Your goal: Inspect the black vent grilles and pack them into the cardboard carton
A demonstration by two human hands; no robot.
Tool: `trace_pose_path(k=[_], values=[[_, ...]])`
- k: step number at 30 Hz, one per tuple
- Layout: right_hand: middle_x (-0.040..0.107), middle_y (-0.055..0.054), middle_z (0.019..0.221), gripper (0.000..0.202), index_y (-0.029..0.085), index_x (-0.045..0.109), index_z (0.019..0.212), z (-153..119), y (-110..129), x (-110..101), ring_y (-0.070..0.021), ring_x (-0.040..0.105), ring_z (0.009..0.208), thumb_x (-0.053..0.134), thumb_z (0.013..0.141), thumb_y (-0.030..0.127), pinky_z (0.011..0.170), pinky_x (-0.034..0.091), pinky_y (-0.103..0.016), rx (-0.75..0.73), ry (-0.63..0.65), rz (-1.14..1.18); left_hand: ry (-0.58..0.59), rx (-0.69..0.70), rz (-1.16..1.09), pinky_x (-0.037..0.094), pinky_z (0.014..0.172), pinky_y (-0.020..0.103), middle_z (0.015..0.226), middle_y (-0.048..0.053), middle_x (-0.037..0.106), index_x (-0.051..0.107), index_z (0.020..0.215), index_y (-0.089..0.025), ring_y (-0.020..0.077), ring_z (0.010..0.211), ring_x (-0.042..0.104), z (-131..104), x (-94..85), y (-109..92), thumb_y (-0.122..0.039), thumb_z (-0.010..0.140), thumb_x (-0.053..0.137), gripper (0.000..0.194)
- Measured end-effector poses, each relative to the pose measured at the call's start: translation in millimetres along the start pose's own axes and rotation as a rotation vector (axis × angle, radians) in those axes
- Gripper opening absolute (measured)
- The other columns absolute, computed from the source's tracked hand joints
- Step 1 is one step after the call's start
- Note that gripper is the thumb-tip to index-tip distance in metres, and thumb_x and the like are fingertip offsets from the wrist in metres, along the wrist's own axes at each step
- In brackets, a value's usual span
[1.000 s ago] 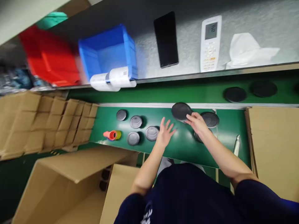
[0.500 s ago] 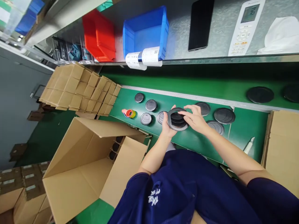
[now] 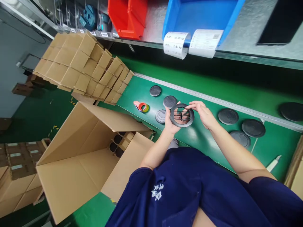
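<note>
The left hand (image 3: 172,126) is holding a black ring (image 3: 181,125) above the desk (image 3: 189,138), in front of the navy shirt (image 3: 180,179); its thumb is lying along the near left rim and its other fingers are passing behind, partly showing through the opening. The right hand (image 3: 204,115) is reaching its extended fingers to the ring's upper right rim; their tips are overlapping the edge, and whether they are pinching it or only touching it cannot be told. The left hand is partly covering a grey disc (image 3: 160,116), while the right forearm is hiding the near edge of another disc (image 3: 240,139) and the sleeve side is concealing the lower end of a cutter (image 3: 274,163). Dark round pieces (image 3: 115,146) are sitting deep in the open carton (image 3: 68,179), a flap partly blocking them. The blue bin (image 3: 201,15), red bin (image 3: 127,19) and phone (image 3: 280,23) are running out of view at the top. The ring is facing its opening up toward the camera; being round, it is showing no clear long axis, but its thin inner bars are running roughly left to right, an upright one crossing them.
</note>
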State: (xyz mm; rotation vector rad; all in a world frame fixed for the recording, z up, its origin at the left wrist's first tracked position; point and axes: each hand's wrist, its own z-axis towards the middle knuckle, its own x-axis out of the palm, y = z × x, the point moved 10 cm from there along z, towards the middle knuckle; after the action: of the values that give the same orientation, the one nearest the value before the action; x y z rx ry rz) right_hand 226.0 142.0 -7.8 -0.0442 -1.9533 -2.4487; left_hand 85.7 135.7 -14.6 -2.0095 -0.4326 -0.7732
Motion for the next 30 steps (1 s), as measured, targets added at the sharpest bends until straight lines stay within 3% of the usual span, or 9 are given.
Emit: trace_pose_path(k=[6, 12, 22, 30], values=[[0.063, -0.008, 0.129, 0.069, 0.028, 0.077, 0.109, 22, 2, 40, -0.0273, 0.050, 0.136, 0.021, 0.106, 0.068, 0.118, 0.038, -0.054, 0.012, 0.014, -0.013, 0.010, -0.022, -0.063, 0.042, 0.109, 0.065, 0.134, 0.019, 0.068, 0.050, 0.152, -0.022, 0.0378, 0.127, 0.063, 9, -24.3, -36, -0.076, 0.097, 0.031, 0.079], [0.060, -0.008, 0.134, 0.069, 0.029, 0.076, 0.117, 37, -5, 55, -0.0258, 0.050, 0.135, 0.020, 0.107, 0.067, 0.117, 0.041, -0.051, 0.035, -0.004, -0.005, -0.037, -0.059, -0.109, 0.041, 0.108, 0.070, 0.138, 0.019, 0.066, 0.050, 0.151, -0.022, 0.0391, 0.131, 0.060, 17, -40.4, -52, -0.073, 0.099, 0.029, 0.076], [0.060, -0.007, 0.134, 0.074, 0.030, 0.075, 0.123, 44, -8, 67, -0.0264, 0.049, 0.134, 0.016, 0.105, 0.070, 0.117, 0.040, -0.053, 0.057, -0.008, -0.050, -0.060, -0.066, -0.079, 0.042, 0.107, 0.068, 0.129, 0.018, 0.071, 0.053, 0.149, -0.023, 0.0390, 0.127, 0.063, 26, -56.7, -62, -0.075, 0.098, 0.030, 0.076], [0.059, -0.009, 0.135, 0.090, 0.028, 0.076, 0.125, 33, -6, 60, -0.0266, 0.047, 0.133, 0.006, 0.100, 0.077, 0.120, 0.030, -0.050, 0.055, -0.043, -0.209, -0.103, -0.100, 0.012, 0.046, 0.106, 0.062, 0.125, 0.015, 0.072, 0.059, 0.143, -0.025, 0.0348, 0.123, 0.065, 28, -55.0, -53, -0.074, 0.098, 0.033, 0.071]])
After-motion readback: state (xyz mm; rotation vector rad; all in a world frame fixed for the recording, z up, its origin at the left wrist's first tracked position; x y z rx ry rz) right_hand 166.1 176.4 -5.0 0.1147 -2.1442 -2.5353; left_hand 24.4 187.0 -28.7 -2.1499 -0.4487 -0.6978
